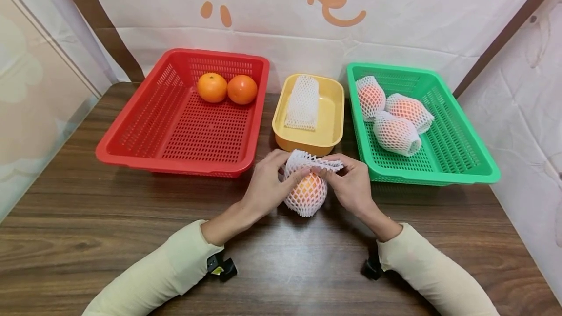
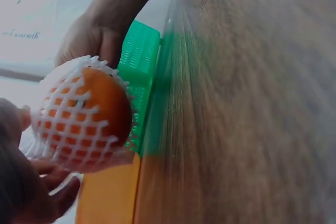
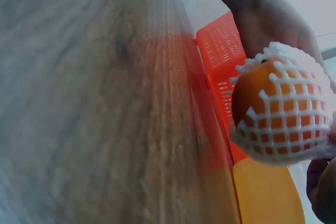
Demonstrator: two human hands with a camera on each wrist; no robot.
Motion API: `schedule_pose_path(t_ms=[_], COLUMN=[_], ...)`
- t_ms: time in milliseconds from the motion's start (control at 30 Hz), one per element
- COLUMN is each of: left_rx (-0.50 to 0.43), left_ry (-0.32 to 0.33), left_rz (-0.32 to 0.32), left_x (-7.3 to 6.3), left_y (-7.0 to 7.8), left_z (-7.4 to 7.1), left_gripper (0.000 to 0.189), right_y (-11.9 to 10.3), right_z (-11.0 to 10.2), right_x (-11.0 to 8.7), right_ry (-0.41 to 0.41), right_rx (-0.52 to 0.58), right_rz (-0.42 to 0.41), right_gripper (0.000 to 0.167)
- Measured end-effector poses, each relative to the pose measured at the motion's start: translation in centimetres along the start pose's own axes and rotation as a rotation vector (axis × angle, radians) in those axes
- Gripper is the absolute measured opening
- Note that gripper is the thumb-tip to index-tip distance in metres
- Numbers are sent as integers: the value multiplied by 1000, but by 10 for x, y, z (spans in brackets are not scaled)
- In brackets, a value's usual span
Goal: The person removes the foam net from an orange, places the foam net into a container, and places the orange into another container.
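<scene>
In the head view, an orange (image 1: 306,190) sits inside a white foam net sleeve (image 1: 298,159), held up over the table in front of the yellow tub. My left hand (image 1: 269,182) grips the net from the left, thumb laid across its front. From the right, my right hand (image 1: 352,183) pinches the net's upper edge, which flares out between thumb and fingers. Both wrist views show a bare patch of the orange (image 2: 107,103) where the sleeve leaves it uncovered. The net (image 3: 294,108) lies stretched over the remaining visible side.
At the left, a red basket (image 1: 210,160) holds two bare oranges (image 1: 227,88). A yellow tub (image 1: 331,111) contains flat white foam netting (image 1: 303,104). To the right stands a green basket (image 1: 456,150) with three net-covered fruits (image 1: 397,132). All rest on a wooden table (image 1: 290,277).
</scene>
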State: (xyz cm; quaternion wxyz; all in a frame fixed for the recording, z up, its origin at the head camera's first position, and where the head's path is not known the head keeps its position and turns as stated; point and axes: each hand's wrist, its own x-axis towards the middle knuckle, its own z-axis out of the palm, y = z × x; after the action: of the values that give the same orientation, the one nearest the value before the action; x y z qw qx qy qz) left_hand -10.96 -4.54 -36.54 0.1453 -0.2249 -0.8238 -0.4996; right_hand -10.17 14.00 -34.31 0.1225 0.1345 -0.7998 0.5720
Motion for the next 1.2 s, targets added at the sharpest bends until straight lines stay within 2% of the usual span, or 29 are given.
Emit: schedule_pose_path(t_ms=[100,167,333,500,633,733,867,967,1067,1200], left_rx=[-19,-42,-107,-88,-27,5,18,13,-2,-25], left_ry=[-73,-85,-38,45,162,248,313,328,335,334], left_rz=[-82,-115,-183,-211,-144,-64,33,88,134,178], left_x=[0,0,0,-1,-3,-4,-3,-3,-3,-3], left_y=[-1,-1,0,2,3,3,1,-1,-2,-5], left_z=[-1,-2,-1,4,8,9,9,9,9,9], left_gripper=[27,23,18,15,5,13,17,18,21,21], right_y=[-4,-4,-4,-3,3,15,32,38,38,36], right_z=[1,3,5,10,13,12,10,10,10,13], right_x=[-1,-2,-2,-3,-3,-2,-3,-4,-5,-5], right_ry=[33,51,80,105,73,-18,-181,-251,-244,-172], right_rx=[-51,-72,-72,-69,11,132,229,260,291,278], right_rz=[-28,-58,-153,-205,-182,-147,-10,94,125,137], right_gripper=[11,12,12,13,14,17,21,27,28,24])
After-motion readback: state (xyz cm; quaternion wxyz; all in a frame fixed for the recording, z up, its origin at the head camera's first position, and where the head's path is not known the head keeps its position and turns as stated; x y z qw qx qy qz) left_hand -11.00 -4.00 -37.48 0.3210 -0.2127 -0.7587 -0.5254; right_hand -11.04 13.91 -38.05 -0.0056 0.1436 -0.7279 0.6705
